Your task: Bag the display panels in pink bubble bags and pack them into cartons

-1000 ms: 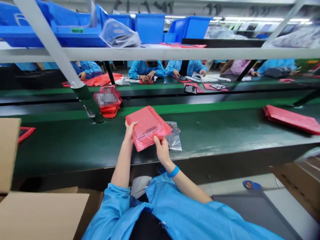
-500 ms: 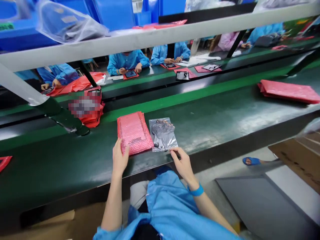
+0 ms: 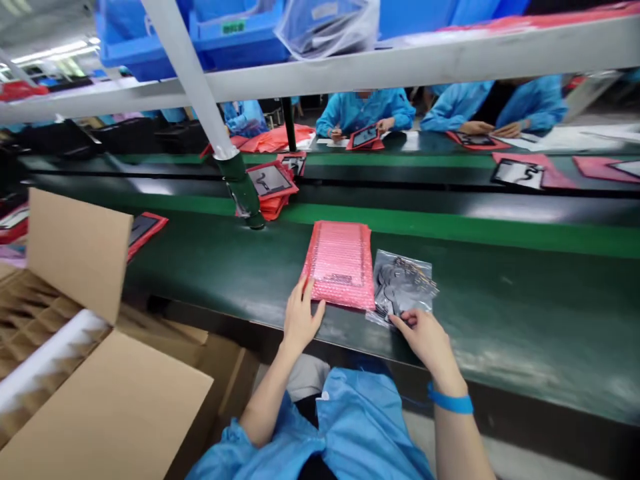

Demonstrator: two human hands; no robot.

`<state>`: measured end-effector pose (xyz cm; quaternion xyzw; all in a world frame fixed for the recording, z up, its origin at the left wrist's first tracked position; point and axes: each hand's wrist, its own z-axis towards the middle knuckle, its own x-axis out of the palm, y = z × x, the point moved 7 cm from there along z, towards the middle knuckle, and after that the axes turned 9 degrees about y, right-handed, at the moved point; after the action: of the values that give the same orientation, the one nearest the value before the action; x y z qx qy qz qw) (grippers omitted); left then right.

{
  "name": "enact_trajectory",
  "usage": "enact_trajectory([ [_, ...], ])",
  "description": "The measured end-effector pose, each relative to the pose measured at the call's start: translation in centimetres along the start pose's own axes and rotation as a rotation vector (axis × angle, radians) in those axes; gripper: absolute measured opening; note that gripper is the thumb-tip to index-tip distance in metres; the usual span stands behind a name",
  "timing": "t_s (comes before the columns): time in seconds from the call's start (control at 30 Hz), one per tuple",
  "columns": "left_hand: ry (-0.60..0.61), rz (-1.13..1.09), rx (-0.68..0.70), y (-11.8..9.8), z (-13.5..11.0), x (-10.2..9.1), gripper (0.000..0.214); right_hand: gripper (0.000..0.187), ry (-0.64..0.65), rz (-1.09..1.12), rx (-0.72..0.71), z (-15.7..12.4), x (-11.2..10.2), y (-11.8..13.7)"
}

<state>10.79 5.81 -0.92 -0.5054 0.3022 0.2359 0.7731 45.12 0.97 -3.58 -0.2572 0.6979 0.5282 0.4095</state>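
Judging from the layout: easy to nudge the pink bag (image 3: 340,263) sideways onto the clear bag (image 3: 403,287) just beside it, with only fingertips on one corner. Easy too to drag the clear bag off the near edge of the belt (image 3: 225,267), slick as it looks and lying close to that edge. If running, likely to carry both bags out from under such light touches; cannot tell whether running.

Left hand (image 3: 300,320): open, fingers flat and together, tips resting on the near left corner of the pink bag, grasping nothing. Right hand (image 3: 425,337): loosely open, fingertips on the near edge of the clear bag; cannot tell whether pinching it or only touching. Both bags flat on the belt, side by side, straight ahead of the body. Open box (image 3: 75,333) well off to the left, untouched.
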Motion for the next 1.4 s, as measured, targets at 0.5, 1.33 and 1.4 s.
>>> enact_trajectory([
  [0.5, 0.010, 0.016, 0.022, 0.0, -0.3, 0.2, 0.061, 0.046, -0.009, 0.429, -0.071, -2.5, -2.0, 0.7],
  [1.33, 0.159, 0.228, 0.365, -1.4, 3.4, 0.5, 0.041, 0.044, -0.425, 0.057, -0.063, -5.3, -3.9, 2.5],
  [1.4, 0.142, 0.180, 0.375, -1.1, 3.8, 0.2, 0.037, 0.041, -0.435, -0.026, -0.005, -6.3, -4.3, 3.6],
])
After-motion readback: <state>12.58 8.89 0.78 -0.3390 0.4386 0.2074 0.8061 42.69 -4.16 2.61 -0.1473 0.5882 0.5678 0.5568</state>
